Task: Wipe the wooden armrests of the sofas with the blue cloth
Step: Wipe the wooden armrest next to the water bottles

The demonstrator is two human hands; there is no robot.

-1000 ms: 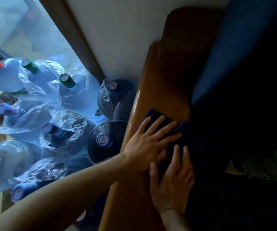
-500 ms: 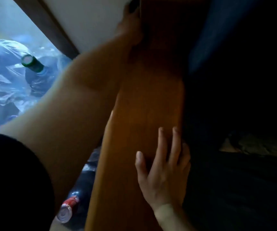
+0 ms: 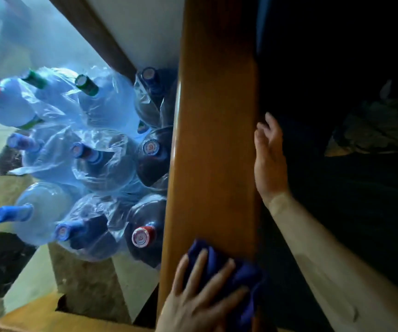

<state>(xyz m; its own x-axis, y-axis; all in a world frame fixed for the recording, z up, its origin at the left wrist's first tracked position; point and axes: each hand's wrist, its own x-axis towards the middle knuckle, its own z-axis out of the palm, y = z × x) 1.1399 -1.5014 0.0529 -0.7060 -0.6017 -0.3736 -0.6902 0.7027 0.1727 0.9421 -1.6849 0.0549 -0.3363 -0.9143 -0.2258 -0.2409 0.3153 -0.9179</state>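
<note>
Flat under spread left fingers point(image 3: 200, 267) — blue cloth point(image 3: 236, 281), on armrest point(image 3: 214, 140).

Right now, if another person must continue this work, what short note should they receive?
Left hand: fingers spread flat, pressing the blue cloth on the near end of the wooden armrest.
Right hand: open, resting at the armrest's inner edge, holding nothing.
Done: cannot tell how much of the armrest is wiped.
Left: wipe along this armrest to its far end, then the other armrests, which are out of view.
</note>
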